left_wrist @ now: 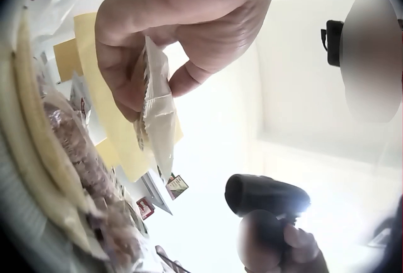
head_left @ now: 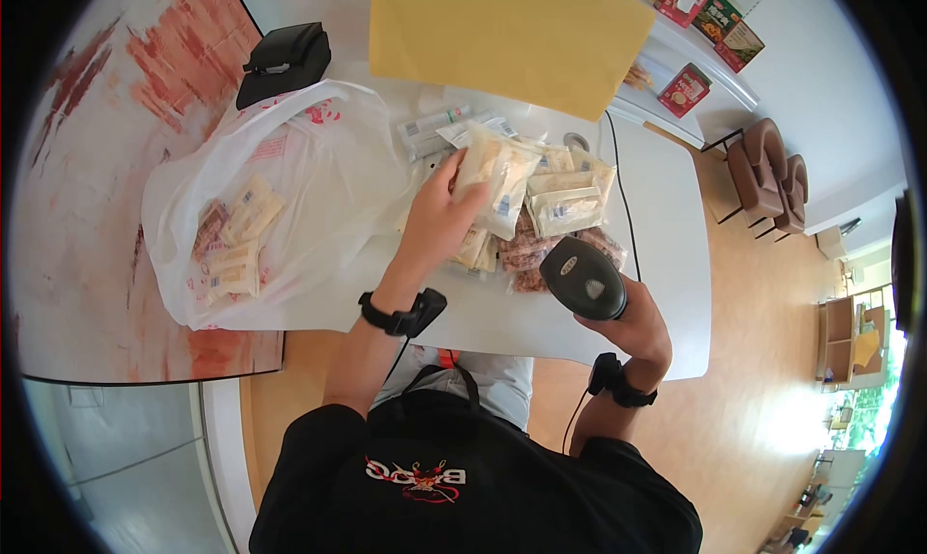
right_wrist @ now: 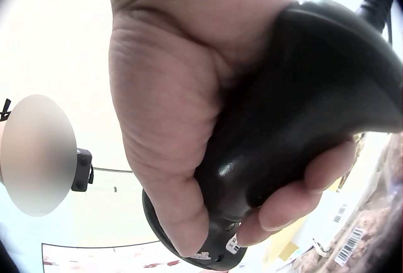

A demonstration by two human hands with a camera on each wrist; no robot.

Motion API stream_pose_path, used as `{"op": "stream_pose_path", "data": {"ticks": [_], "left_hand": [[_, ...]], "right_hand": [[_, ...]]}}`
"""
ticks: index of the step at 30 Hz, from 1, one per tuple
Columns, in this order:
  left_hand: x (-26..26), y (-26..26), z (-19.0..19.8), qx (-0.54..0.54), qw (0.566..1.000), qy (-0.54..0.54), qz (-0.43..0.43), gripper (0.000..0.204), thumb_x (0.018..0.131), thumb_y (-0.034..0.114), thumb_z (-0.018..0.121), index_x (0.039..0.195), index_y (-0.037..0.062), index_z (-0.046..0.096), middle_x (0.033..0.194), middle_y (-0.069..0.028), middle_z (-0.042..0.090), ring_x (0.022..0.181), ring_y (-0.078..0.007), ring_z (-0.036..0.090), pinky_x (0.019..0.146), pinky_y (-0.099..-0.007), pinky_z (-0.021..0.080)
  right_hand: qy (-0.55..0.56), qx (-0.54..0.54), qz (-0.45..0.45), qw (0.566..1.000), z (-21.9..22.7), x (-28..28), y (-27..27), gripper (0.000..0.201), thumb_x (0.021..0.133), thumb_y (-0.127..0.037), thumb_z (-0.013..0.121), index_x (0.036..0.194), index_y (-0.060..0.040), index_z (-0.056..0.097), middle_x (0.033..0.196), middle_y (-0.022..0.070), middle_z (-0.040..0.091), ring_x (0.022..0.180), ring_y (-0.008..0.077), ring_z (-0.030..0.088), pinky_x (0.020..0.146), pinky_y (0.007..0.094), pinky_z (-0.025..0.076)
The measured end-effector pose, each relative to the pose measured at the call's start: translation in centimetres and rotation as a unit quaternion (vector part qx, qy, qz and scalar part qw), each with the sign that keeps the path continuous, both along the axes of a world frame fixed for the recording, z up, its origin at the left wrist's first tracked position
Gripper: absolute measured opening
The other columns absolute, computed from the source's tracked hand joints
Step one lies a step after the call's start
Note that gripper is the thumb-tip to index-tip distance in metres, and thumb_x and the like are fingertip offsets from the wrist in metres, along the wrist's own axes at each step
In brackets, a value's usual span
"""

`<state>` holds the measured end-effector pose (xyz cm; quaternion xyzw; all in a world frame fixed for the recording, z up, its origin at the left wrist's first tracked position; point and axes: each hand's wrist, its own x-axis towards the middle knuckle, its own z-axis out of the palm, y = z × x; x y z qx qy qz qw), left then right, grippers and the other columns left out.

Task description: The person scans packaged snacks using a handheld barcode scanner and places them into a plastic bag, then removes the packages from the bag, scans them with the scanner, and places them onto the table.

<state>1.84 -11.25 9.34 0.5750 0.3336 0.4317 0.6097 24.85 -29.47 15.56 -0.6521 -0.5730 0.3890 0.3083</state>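
The left hand [head_left: 446, 211] pinches a clear packet of pale food [head_left: 500, 182] above the pile on the white table; in the left wrist view the left hand [left_wrist: 182, 21] has the packet [left_wrist: 158, 112] between thumb and fingers. The right hand [head_left: 632, 324] grips a black handheld scanner [head_left: 583, 278], held over the table's front part, to the right of the packet. Up close in the right wrist view, the fingers of the right hand [right_wrist: 170, 109] wrap round the scanner's handle [right_wrist: 296, 97]. Under and beside the held packet lie pale packets [head_left: 568, 206] and reddish-brown packets [head_left: 526, 255].
A white plastic bag [head_left: 328, 206] with several packets inside lies open on the left. Behind it sits a black case [head_left: 285, 63]. A yellow sheet [head_left: 502, 32] stands at the back, and a black cable [head_left: 624, 192] runs along the table's right part. Boxes stand on a shelf [head_left: 715, 76].
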Motion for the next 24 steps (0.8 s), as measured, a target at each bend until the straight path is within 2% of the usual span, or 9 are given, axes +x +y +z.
{"op": "stream_pose_path", "data": {"ticks": [6,9,11,15,17,19,22,23,24], "left_hand": [[0.7,0.8,-1.6,0.107,0.977,0.071,0.170,0.060,0.093,0.020,0.059,0.144,-0.0022,0.038,0.139,-0.0193,0.050,0.122,-0.0228,0.053,0.095,-0.0339,0.046],[-1.4,0.7,-1.8,0.031,0.980,-0.028,0.195,0.058,0.093,0.020,0.058,0.144,-0.0011,0.038,0.143,-0.0189,0.045,0.126,-0.0228,0.048,0.099,-0.0358,0.043],[-3.6,0.9,-1.4,-0.120,0.951,-0.163,0.234,0.056,0.092,0.017,0.063,0.140,-0.0017,0.043,0.138,-0.0153,0.052,0.127,-0.0249,0.050,0.105,-0.0371,0.040],[-8.7,2.7,-2.3,-0.091,0.957,-0.102,0.258,0.049,0.093,0.019,0.063,0.136,-0.0006,0.050,0.131,-0.0140,0.057,0.125,-0.0236,0.052,0.103,-0.0344,0.041],[-11.9,4.0,-3.1,0.048,0.951,0.051,0.301,0.042,0.093,0.025,0.062,0.127,-0.0007,0.057,0.125,-0.0128,0.062,0.120,-0.0225,0.055,0.100,-0.0347,0.042],[-15.1,4.7,-2.6,0.074,0.937,0.134,0.314,0.042,0.092,0.027,0.063,0.125,0.0000,0.059,0.125,-0.0156,0.063,0.117,-0.0259,0.058,0.100,-0.0366,0.043],[-19.6,6.1,-0.9,0.185,0.837,0.470,0.213,0.049,0.090,0.029,0.063,0.129,0.0006,0.056,0.129,-0.0223,0.059,0.121,-0.0323,0.056,0.103,-0.0415,0.042],[-20.9,6.8,-0.7,0.184,0.836,0.471,0.214,0.049,0.090,0.029,0.063,0.129,0.0006,0.056,0.129,-0.0223,0.059,0.121,-0.0323,0.056,0.103,-0.0415,0.042],[-22.2,7.9,-0.6,0.177,0.775,0.586,0.155,0.053,0.089,0.032,0.064,0.132,0.0028,0.054,0.131,-0.0223,0.057,0.122,-0.0319,0.056,0.105,-0.0415,0.041]], "right_hand": [[-0.009,0.000,-0.019,1.000,0.1,0.2,-0.6,0.049,0.075,-0.008,0.082,0.119,0.0001,0.063,0.093,0.0101,0.072,0.087,0.0128,0.066,0.082,0.0307,0.052],[-0.002,-0.011,-0.014,1.000,0.1,0.0,-0.4,0.048,0.075,-0.006,0.081,0.119,0.0007,0.062,0.095,0.0087,0.071,0.088,0.0113,0.064,0.082,0.0301,0.052],[0.021,0.003,-0.039,0.999,0.0,-0.2,-0.2,0.046,0.076,-0.005,0.080,0.118,0.0009,0.063,0.095,0.0064,0.071,0.089,0.0100,0.062,0.083,0.0293,0.051],[0.031,0.010,-0.070,0.997,-0.5,-0.4,0.0,0.031,0.079,-0.004,0.075,0.107,0.0020,0.065,0.093,0.0024,0.069,0.086,0.0085,0.059,0.081,0.0269,0.049],[0.031,0.012,-0.074,0.997,-0.6,-0.4,0.2,0.028,0.080,-0.005,0.074,0.105,0.0021,0.065,0.092,0.0023,0.068,0.084,0.0086,0.058,0.079,0.0268,0.049],[0.026,0.014,-0.084,0.996,-0.7,-0.3,0.2,0.027,0.080,-0.006,0.073,0.104,0.0024,0.065,0.090,0.0018,0.067,0.083,0.0085,0.057,0.078,0.0268,0.048],[0.018,0.016,-0.078,0.997,-1.0,-0.2,0.4,0.026,0.081,-0.009,0.072,0.103,0.0018,0.065,0.088,0.0015,0.066,0.081,0.0084,0.056,0.076,0.0266,0.048],[0.016,0.013,-0.076,0.997,-1.0,-0.1,0.6,0.026,0.081,-0.010,0.072,0.103,0.0015,0.065,0.088,0.0016,0.066,0.081,0.0084,0.056,0.076,0.0266,0.048],[0.017,0.013,-0.075,0.997,-1.0,-0.1,0.6,0.026,0.081,-0.010,0.072,0.103,0.0015,0.065,0.088,0.0016,0.066,0.081,0.0084,0.056,0.076,0.0266,0.048]]}}
